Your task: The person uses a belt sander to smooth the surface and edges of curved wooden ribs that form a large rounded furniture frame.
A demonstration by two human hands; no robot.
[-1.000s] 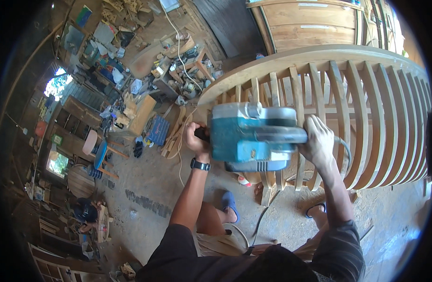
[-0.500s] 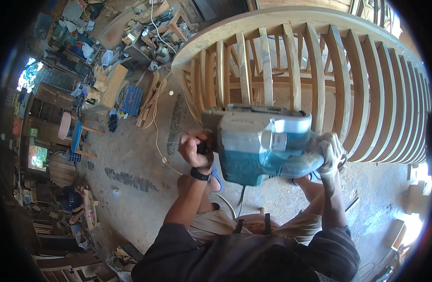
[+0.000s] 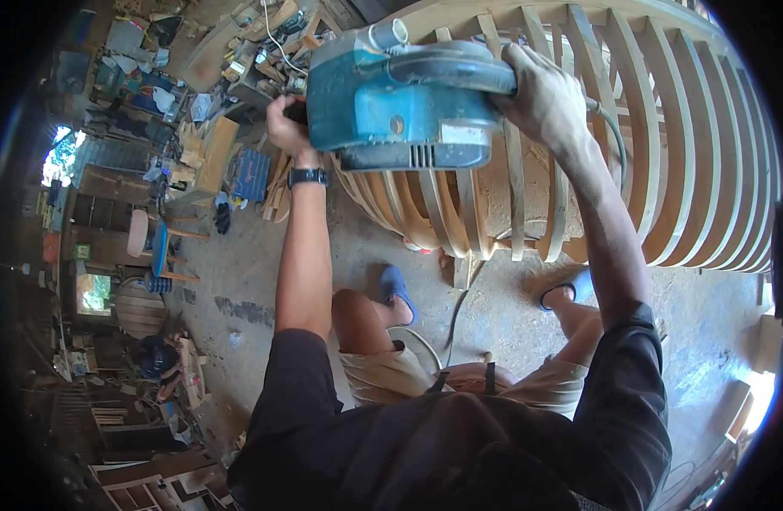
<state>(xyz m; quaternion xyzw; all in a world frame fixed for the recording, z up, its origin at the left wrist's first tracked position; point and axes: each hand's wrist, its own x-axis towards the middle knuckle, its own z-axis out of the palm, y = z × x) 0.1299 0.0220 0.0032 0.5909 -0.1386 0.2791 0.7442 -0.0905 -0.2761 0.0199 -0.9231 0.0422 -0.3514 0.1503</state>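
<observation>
A teal belt sander (image 3: 366, 106) with a dusty casing is held up in both my hands over the far side of the slatted wooden frame (image 3: 651, 128). My right hand (image 3: 546, 95) is wrapped round the black-grey rear handle (image 3: 451, 72). At the sander's left end, my left hand (image 3: 291, 129) closes on a dark front knob (image 3: 298, 111). A cord (image 3: 613, 140) hangs down beside my right wrist. The sander covers the frame's left end, and whether its belt touches the wood cannot be seen.
My sandalled feet stand on the concrete floor below the frame, with a cord (image 3: 454, 319) between them. At left are a blue case (image 3: 252, 175), a blue-seated stool (image 3: 159, 247) and cluttered benches. Another person (image 3: 157, 358) works at the lower left.
Both hands have carried the sander up and away from my body, onto the frame's far side. It has tilted, so its vented side now shows. My arms are stretched further out.
</observation>
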